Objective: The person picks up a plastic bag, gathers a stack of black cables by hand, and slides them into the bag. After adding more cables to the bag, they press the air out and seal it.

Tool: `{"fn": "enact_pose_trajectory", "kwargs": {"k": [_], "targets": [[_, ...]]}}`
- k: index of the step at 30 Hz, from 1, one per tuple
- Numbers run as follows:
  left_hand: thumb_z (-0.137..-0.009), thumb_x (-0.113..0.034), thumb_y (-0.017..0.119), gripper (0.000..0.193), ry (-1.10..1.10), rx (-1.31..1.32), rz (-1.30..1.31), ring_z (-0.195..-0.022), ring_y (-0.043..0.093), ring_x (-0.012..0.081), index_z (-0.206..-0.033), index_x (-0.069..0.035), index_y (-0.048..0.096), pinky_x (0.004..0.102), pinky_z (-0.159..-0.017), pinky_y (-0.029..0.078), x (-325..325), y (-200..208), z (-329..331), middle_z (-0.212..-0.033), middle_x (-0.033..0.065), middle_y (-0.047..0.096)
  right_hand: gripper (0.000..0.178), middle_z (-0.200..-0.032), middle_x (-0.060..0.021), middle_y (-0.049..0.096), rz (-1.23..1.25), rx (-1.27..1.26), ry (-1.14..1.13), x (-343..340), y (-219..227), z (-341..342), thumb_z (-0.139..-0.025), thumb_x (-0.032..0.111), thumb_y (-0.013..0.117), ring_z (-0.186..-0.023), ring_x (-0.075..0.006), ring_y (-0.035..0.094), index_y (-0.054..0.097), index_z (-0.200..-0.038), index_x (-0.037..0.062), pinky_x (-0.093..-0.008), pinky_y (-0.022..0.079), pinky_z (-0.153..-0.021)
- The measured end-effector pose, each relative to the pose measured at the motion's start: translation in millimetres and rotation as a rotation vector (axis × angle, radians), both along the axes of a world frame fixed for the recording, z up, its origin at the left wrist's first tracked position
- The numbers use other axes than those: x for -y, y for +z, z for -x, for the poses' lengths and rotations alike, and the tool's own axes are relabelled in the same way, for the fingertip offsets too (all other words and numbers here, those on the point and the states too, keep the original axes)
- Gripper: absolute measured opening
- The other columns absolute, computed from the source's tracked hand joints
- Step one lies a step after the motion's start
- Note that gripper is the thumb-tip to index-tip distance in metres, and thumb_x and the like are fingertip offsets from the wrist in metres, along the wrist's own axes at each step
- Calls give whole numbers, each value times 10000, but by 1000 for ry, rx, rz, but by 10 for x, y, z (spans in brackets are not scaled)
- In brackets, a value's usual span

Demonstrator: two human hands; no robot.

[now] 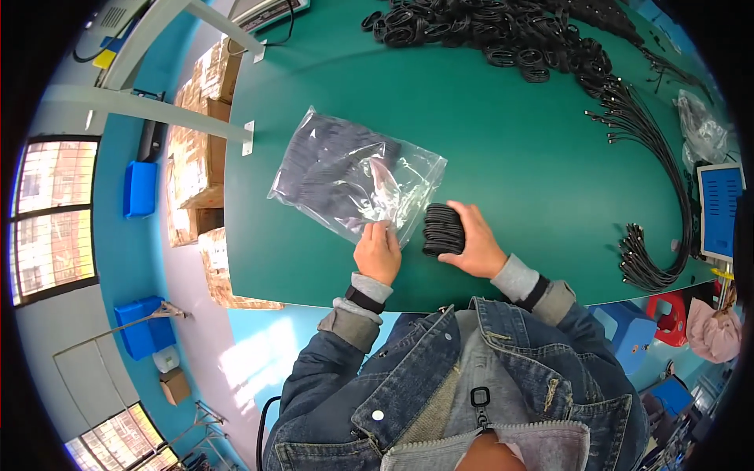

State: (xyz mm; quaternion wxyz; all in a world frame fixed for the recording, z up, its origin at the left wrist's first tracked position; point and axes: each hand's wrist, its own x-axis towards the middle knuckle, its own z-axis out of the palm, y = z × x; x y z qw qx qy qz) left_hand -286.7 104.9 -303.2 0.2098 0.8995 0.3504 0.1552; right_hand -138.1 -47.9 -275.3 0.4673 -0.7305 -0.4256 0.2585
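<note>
A clear plastic bag [330,169] lies on the green table, packed on its left side with rows of dark coiled cables. Its right part is slack and shiny. My left hand [378,253] pinches the bag's near edge with closed fingers. Just right of the bag, my right hand [481,242] is wrapped round a stack of black coiled cables [444,230], thumb at the near end and fingers at the far end. The stack stands beside the bag, apart from the cables inside it.
A heap of black coiled cables [479,35] covers the far edge of the green table [518,141]. Long loose cables [664,165] curve down the right side, near a blue-fronted device [720,212]. White frame posts [181,118] and cardboard boxes [196,157] stand at left.
</note>
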Motion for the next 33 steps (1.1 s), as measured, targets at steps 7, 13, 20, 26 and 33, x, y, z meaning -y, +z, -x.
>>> {"fn": "enact_pose_trajectory", "kwargs": {"k": [7, 13, 20, 26, 33], "targets": [[-770, -32, 602, 126, -146, 183, -104, -609, 566, 291, -885, -56, 557, 360, -522, 452, 27, 214, -127, -745, 99, 524, 924, -1175, -203, 418, 32, 240, -76, -777, -385, -60, -566, 123, 792, -1134, -372, 402, 274, -1321, -1, -401, 345, -969], [-768, -31, 595, 129, -236, 168, -38, -618, 557, 315, -886, -54, 548, 380, -521, 445, 126, 56, -108, -789, 112, 522, 989, -1319, -243, 341, -28, 472, -324, -1053, -684, -140, -576, 164, 793, -1213, -390, 351, 213, -1350, -45, -411, 304, -1016], [-756, -69, 619, 158, -140, 117, -62, -618, 552, 320, -886, -41, 534, 386, -515, 435, 199, -141, 101, -837, 126, 510, 1066, -1409, -263, 222, -120, 331, -224, -904, -774, -193, -562, 264, 813, -1285, -398, 269, 184, -1360, -59, -421, 246, -1065], [-816, -202, 620, 216, 317, 84, 330, -513, 524, 213, -778, -5, 538, 339, -455, 399, 173, -300, 323, -669, 81, 540, 1026, -1366, -243, 284, -11, 369, -259, -736, -643, -98, -584, 278, 805, -1236, -379, 326, 209, -1354, -46, -432, 274, -1033], [-876, -261, 556, 304, 648, 125, 1261, -376, 436, 128, -708, -7, 541, 266, -366, 345, 245, -187, 137, -517, 54, 519, 838, -1252, -198, 413, 63, 365, -346, -653, -725, 83, -633, 230, 768, -1120, -344, 419, 316, -1300, 0, -432, 320, -950]]}}
